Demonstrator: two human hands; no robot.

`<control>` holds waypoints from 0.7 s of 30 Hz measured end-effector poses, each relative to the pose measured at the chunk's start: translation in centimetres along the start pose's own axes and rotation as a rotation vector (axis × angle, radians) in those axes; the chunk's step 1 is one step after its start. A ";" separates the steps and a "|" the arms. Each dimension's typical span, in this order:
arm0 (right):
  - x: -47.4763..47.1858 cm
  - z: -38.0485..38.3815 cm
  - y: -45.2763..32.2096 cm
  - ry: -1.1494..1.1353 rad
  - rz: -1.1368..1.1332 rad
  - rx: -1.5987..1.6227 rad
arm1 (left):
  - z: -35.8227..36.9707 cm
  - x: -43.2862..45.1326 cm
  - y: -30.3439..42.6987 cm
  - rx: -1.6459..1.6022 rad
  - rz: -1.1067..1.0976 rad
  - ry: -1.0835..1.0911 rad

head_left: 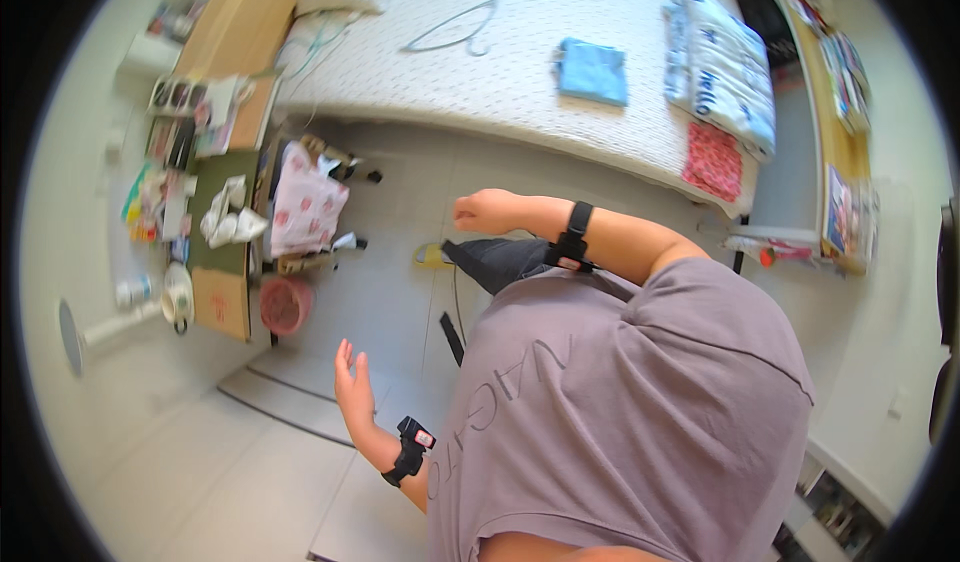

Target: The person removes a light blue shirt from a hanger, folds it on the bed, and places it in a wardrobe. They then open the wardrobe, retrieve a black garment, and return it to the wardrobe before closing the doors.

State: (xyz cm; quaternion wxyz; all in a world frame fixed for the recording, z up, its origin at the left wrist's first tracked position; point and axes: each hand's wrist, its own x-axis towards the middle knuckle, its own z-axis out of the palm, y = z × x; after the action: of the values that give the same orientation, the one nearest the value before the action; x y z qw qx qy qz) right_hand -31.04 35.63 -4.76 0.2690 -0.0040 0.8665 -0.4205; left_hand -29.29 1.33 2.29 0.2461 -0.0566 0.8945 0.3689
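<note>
My right hand (487, 211) is raised over the floor between the bed and my torso, its fingers curled in and nothing visible in it. Lower down, my left hand (355, 386) is held out over the floor with its fingers apart, touching nothing. Each wrist wears a black strap with a small device. On the white bedspread (480, 86) lie a light blue clothes hanger (454, 29), a folded blue cloth (592, 72), a folded white and blue quilt (724, 74) and a folded red patterned cloth (712, 163).
A cluttered desk (217, 269) runs along the left, holding crumpled white tissue (231, 217) and a mug (178, 296). Beside it stand a chair draped with a pink patterned cloth (307, 202) and a pink bin (285, 305). A shelf with books (844, 82) is at right. A yellow slipper (430, 255) shows below.
</note>
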 end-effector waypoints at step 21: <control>-4.2 -4.4 39.6 1.080 0.725 1.909 | 11.1 -2.2 8.5 -0.060 -0.418 -0.015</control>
State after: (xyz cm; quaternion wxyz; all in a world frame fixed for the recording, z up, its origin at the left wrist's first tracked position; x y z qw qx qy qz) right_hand -20.83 65.40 -29.59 -0.1383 0.6305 0.1482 -0.7493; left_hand -25.41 14.91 2.00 0.3221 -0.2453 0.8500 0.3369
